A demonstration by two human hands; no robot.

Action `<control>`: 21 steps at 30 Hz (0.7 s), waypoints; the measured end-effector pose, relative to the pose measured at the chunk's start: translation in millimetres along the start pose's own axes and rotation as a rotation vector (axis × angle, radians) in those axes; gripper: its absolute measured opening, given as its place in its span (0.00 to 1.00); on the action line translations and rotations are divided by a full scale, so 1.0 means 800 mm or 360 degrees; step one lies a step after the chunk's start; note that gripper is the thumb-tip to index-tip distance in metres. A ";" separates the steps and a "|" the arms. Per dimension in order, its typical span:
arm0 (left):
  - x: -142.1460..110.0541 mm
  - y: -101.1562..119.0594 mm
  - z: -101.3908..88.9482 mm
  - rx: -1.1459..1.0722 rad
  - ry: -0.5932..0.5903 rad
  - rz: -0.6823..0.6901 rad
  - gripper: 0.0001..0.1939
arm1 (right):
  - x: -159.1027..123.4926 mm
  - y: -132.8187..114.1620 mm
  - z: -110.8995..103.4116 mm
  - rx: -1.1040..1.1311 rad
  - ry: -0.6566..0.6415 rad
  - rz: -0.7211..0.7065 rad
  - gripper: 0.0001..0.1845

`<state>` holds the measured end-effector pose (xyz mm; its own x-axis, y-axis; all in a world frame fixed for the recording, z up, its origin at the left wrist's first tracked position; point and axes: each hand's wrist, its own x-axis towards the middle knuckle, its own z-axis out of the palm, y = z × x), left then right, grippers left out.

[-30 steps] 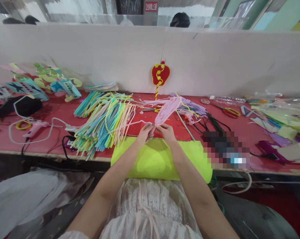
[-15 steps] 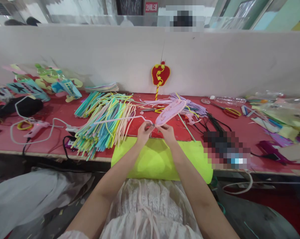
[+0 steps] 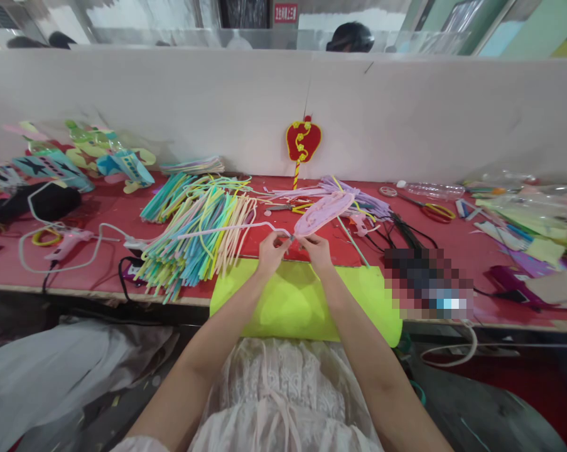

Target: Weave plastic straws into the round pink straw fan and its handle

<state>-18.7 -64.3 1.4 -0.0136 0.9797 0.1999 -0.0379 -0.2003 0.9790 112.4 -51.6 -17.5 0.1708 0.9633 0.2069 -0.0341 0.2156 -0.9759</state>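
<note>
Both my hands meet above the far edge of a lime-green foam sheet (image 3: 302, 301) on the red table (image 3: 113, 213). My left hand (image 3: 271, 248) pinches a long pale pink pipe cleaner (image 3: 226, 229) that runs off to the left over the stick pile. My right hand (image 3: 315, 246) is closed on the lower end of a pink and lilac oval foam piece (image 3: 323, 212), which tilts up and to the right. The pipe cleaner's end meets the base of that piece between my fingers.
A heap of pastel pipe cleaners (image 3: 196, 229) lies left of my hands. A glue gun with white cable (image 3: 69, 242) is further left. A red fan-shaped ornament (image 3: 302, 141) leans on the white partition. Scissors (image 3: 436, 211), foam scraps and black cords lie to the right.
The pipe cleaner has risen from the table and now stretches out level to the left. The foam piece has tilted more to the right. My hands have stayed almost in place.
</note>
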 end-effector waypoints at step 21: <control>0.010 -0.011 0.003 -0.0906 -0.0121 -0.0603 0.17 | -0.005 -0.001 0.008 0.0527 -0.0186 0.0293 0.12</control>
<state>-16.0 -54.9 -5.9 0.1735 0.9763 -0.1292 -0.5454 0.2045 0.8128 105.4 -54.6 -17.2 0.0199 0.9982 0.0559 -0.3725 0.0593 -0.9261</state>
